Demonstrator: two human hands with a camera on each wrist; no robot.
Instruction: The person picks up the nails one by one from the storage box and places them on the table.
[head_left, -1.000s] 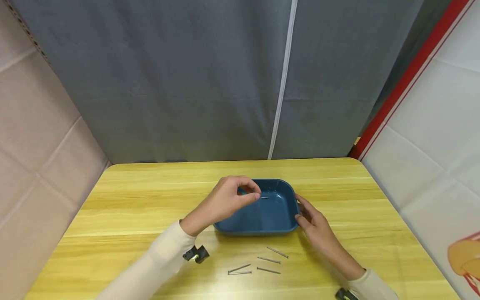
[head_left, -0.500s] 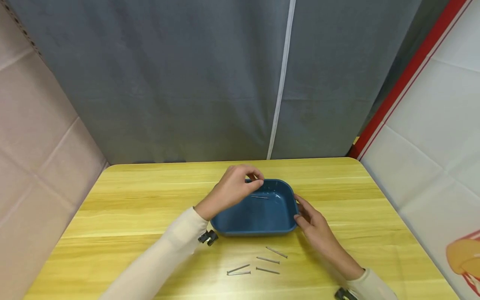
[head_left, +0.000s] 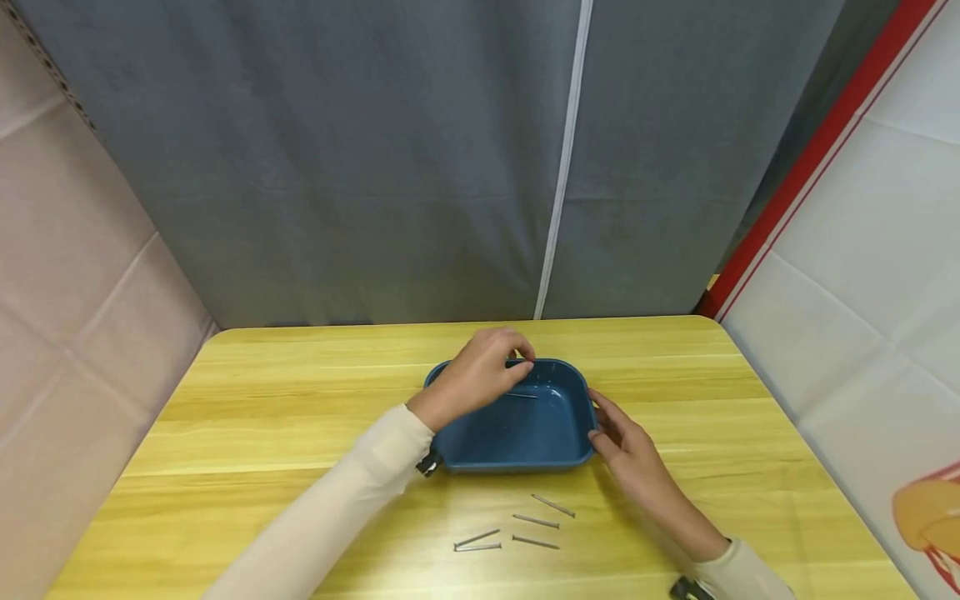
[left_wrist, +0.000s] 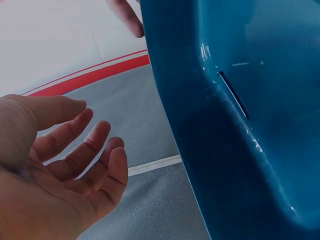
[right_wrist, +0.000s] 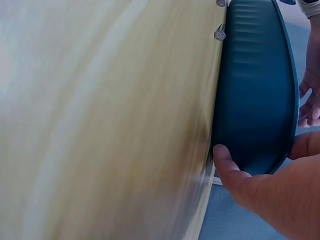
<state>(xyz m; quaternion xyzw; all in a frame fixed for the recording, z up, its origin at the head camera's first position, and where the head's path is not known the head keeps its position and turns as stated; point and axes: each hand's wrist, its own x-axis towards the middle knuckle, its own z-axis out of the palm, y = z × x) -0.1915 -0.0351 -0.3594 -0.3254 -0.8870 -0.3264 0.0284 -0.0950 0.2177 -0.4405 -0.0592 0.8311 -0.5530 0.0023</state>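
Observation:
Over the back of a dark blue tray point(head_left: 525, 433), my left hand point(head_left: 480, 375) hovers with nothing in its grasp. The left wrist view shows its fingers point(left_wrist: 75, 160) loosely bent and apart from the thumb. One nail point(left_wrist: 233, 95) lies on the tray floor near the back wall; in the head view the left hand partly covers that part. My right hand point(head_left: 637, 462) holds the tray's right end, thumb point(right_wrist: 227, 162) at the near corner and fingers along the outer side. Several loose nails point(head_left: 536, 542) lie on the table in front of the tray.
The wooden table point(head_left: 300, 400) carries the tray near its middle. A grey curtain point(head_left: 375, 167) hangs behind its back edge. White walls point(head_left: 885, 275) stand at both sides, the right one with a red strip point(head_left: 825, 150).
My left hand has moved right and toward the back of the tray, coming away from the nail inside it. The right hand stays on the tray's end; the loose nails lie as before.

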